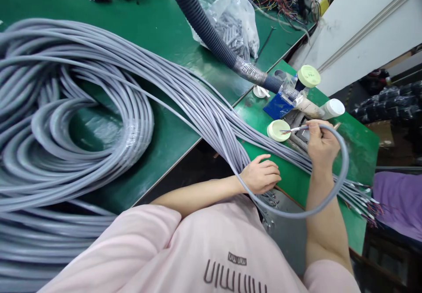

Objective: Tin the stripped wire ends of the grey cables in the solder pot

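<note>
My right hand (322,143) is closed around a grey cable (343,165) near its stripped end. Thin coloured wires (286,131) fan out from that end, over a small round pale-green container (276,134); whether they touch it I cannot tell. From my right hand the cable loops down and back past my left wrist. My left hand (260,175) lies beside the long bundle of grey cables (211,113), palm down, fingers loosely stretched and holding nothing visible. Cable ends with bared wires (369,205) stick out at the bundle's right end.
A big coil of grey cable (132,139) covers the left of the green table (178,152). A black corrugated hose (211,25) runs down to a nozzle beside a blue block (278,105). Lidded jars (309,76) and a plastic bag (231,29) stand behind. A purple sleeve (398,200) shows at right.
</note>
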`<action>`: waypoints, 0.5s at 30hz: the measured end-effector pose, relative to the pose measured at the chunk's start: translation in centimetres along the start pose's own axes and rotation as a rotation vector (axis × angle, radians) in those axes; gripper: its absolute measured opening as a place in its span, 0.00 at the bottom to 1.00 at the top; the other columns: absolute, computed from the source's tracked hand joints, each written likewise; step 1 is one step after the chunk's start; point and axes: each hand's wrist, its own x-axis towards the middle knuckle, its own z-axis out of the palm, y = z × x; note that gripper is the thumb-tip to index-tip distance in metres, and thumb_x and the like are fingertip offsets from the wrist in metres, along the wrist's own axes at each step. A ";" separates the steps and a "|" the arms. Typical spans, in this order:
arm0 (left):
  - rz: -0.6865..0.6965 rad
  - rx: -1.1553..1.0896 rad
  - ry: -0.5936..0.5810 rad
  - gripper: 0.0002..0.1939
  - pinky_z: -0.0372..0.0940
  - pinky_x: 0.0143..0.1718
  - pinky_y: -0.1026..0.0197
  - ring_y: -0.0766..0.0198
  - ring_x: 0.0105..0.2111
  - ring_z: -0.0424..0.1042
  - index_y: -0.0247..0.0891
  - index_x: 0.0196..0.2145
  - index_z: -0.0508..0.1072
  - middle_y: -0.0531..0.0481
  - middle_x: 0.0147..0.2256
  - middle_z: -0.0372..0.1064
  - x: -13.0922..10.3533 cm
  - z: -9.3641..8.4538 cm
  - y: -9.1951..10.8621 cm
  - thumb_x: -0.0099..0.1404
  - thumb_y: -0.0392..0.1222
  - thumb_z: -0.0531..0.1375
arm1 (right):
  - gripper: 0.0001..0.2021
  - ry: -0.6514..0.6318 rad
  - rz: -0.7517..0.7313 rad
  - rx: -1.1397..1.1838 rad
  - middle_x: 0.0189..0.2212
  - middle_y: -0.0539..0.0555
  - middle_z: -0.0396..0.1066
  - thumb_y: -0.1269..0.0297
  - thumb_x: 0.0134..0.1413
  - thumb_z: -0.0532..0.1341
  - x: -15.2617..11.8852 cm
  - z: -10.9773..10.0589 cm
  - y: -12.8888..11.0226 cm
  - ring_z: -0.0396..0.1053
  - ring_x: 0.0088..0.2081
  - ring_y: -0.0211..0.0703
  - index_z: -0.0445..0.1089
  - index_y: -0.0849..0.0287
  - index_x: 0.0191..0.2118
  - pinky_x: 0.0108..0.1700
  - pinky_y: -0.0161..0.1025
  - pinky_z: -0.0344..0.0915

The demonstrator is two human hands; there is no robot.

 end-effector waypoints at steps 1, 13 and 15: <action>-0.001 -0.004 0.001 0.14 0.37 0.66 0.49 0.58 0.52 0.67 0.45 0.45 0.75 0.46 0.45 0.74 0.0 0.0 0.0 0.65 0.40 0.54 | 0.16 -0.010 -0.006 -0.011 0.35 0.54 0.74 0.53 0.65 0.54 0.0 0.2 0.0 0.70 0.39 0.45 0.75 0.58 0.39 0.45 0.43 0.64; 0.033 -0.005 0.044 0.12 0.43 0.65 0.50 0.59 0.50 0.69 0.44 0.44 0.75 0.47 0.44 0.75 -0.2 0.3 -0.4 0.64 0.40 0.56 | 0.18 -0.054 -0.053 -0.100 0.33 0.55 0.76 0.51 0.64 0.54 0.5 2.1 0.3 0.70 0.37 0.46 0.75 0.57 0.36 0.45 0.42 0.61; 0.078 0.047 0.095 0.12 0.45 0.65 0.49 0.61 0.49 0.70 0.44 0.43 0.75 0.49 0.42 0.75 -0.3 0.7 -0.7 0.64 0.41 0.55 | 0.18 -0.071 -0.056 -0.112 0.33 0.55 0.76 0.51 0.64 0.54 0.6 2.3 0.4 0.70 0.38 0.46 0.75 0.57 0.36 0.46 0.42 0.61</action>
